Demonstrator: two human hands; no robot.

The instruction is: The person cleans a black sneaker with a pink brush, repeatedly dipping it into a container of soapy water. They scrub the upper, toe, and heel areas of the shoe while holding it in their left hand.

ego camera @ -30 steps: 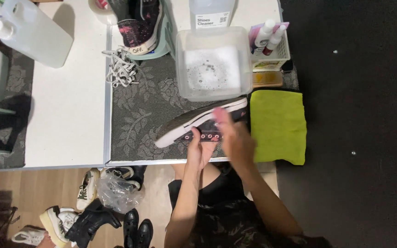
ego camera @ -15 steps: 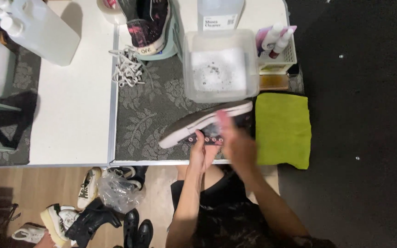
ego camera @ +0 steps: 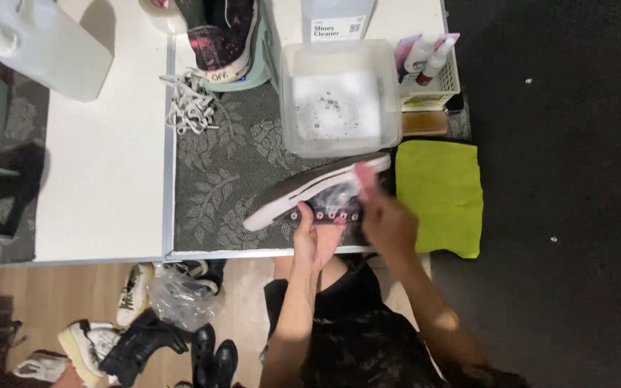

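A dark sneaker with a white sole lies on its side on the grey leaf-patterned mat, sole toward the far side. My left hand grips its upper by the row of pink eyelets. My right hand is blurred with motion over the heel end and presses on the shoe's side; whether it holds something I cannot make out. A clear tub of foamy water stands just beyond the shoe.
A lime-green cloth lies right of the shoe. White laces and a second sneaker on a stand sit at the back. A basket with spray bottles, a cleaner bottle, a jug. Shoes on the floor.
My right hand has shifted along the shoe's heel end, staying blurred. The left hand keeps its grip. The view drifted slightly.
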